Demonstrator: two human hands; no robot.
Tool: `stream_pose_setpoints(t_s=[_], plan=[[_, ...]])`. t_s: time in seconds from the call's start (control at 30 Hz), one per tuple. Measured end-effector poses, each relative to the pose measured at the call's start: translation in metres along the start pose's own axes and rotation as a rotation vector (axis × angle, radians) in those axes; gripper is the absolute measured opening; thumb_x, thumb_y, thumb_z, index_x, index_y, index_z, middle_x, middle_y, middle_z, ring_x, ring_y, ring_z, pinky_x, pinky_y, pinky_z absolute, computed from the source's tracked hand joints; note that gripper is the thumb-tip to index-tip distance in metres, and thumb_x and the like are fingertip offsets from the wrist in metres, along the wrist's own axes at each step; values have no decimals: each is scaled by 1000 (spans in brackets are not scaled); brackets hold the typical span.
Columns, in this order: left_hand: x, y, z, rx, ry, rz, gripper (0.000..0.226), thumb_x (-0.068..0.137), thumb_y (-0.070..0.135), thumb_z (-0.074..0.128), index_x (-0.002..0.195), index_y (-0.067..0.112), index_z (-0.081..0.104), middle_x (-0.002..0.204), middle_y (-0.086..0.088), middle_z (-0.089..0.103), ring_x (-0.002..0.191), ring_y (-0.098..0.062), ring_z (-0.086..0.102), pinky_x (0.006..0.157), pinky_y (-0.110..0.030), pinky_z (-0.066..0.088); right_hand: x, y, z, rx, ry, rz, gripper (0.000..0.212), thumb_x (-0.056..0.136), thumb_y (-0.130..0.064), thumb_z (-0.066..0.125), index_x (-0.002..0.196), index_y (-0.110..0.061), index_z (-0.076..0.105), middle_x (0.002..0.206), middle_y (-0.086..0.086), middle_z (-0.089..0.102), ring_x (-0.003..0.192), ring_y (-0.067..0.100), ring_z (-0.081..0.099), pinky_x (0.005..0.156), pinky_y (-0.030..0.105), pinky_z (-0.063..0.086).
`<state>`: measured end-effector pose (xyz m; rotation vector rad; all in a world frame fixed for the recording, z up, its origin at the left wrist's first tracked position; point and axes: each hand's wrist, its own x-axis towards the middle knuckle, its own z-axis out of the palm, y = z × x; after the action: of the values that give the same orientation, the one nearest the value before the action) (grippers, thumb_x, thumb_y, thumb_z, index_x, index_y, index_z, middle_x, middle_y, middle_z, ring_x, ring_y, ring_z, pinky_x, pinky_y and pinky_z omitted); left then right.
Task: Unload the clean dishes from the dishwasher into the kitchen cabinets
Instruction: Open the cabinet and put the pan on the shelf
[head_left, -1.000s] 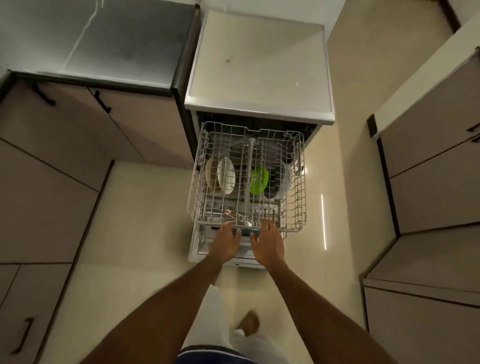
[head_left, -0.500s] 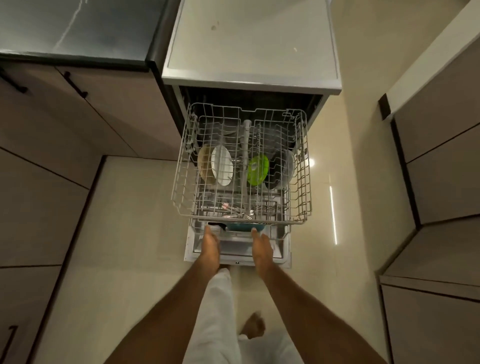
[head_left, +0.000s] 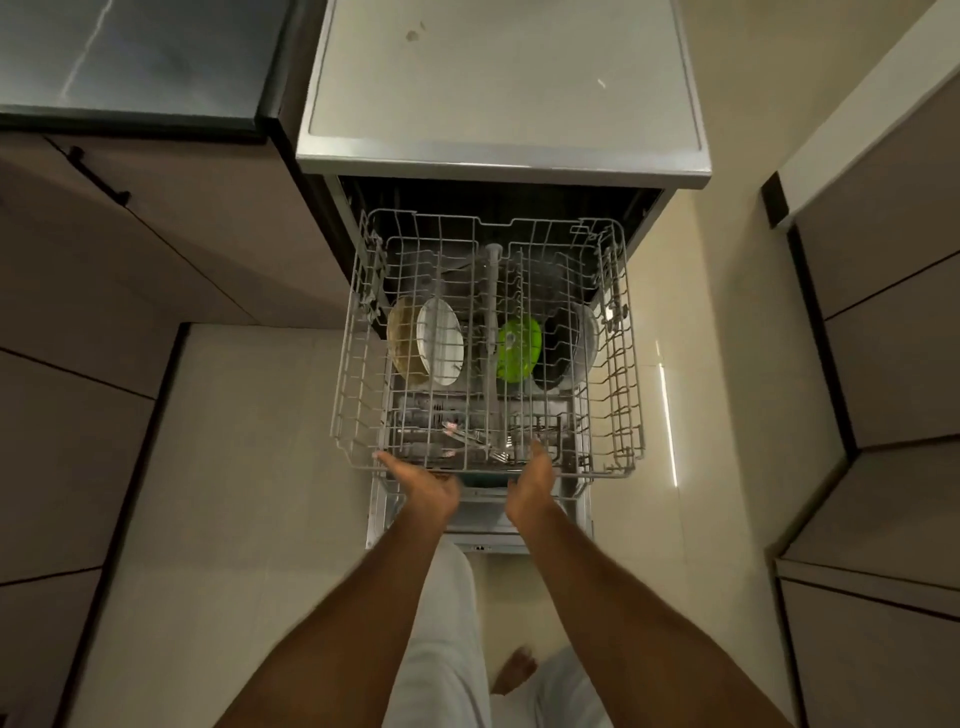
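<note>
Turning palms-up since before, left hand and right hand, fingers relaxed under rack.

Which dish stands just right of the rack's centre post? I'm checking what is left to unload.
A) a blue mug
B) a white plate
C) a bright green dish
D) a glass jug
C: the bright green dish stands on edge just right of the centre post of the wire rack; the white plate stands on the left side.

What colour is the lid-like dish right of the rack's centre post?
Bright green dish, clearest in the head view.
</note>
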<state>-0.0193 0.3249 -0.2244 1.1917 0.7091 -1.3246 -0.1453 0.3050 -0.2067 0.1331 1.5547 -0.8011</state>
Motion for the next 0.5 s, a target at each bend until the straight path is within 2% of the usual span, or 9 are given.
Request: stream_pose_setpoints(t_s=[0.07, 0.13, 0.27, 0.37, 0.43, 0.5], plan=[[-1, 8, 9, -65, 38, -9, 125, 71, 100, 39, 166, 25, 5, 172, -11, 5, 158, -39, 9, 126, -60, 11, -6, -9, 11, 72, 15, 5, 71, 106, -45, 51, 163, -11, 26, 170, 17, 23, 156, 36, 23, 128, 49, 22], [-2, 17, 19, -115, 3, -17, 136, 61, 103, 44, 166, 23, 9, 172, -14, 10, 157, -40, 14, 125, -62, 14, -11, -16, 22, 128, -2, 13, 72, 105, -50, 50, 164, -17, 25, 171, 16, 21, 157, 36, 22, 128, 50, 20], [-3, 39, 49, -136, -94, -8, 130, 67, 102, 40, 166, 21, 12, 170, -18, 14, 153, -46, 22, 122, -67, 19, -12, -39, 47, 190, -54, -11, 74, 102, -54, 54, 163, -22, 28, 170, 16, 24, 154, 37, 28, 126, 50, 26], [7, 51, 72, -131, -94, -43, 140, 56, 104, 46, 165, 21, 17, 169, -20, 17, 151, -47, 27, 121, -67, 23, 0, -58, 65, 233, -53, -29, 77, 96, -58, 59, 162, -26, 33, 170, 16, 24, 152, 39, 30, 124, 54, 29], [10, 56, 91, -100, -100, -73, 142, 56, 106, 44, 165, 20, 15, 170, -20, 15, 153, -45, 23, 124, -63, 19, 9, -70, 76, 264, -91, -5, 86, 83, -65, 69, 156, -28, 42, 164, 11, 33, 147, 39, 38, 119, 57, 37], [10, 64, 110, -57, -76, -57, 132, 68, 103, 35, 166, 19, 9, 171, -19, 8, 156, -42, 16, 126, -60, 15, 27, -79, 81, 307, -89, 10, 86, 83, -63, 71, 154, -23, 43, 157, 11, 40, 141, 40, 46, 112, 52, 45]])
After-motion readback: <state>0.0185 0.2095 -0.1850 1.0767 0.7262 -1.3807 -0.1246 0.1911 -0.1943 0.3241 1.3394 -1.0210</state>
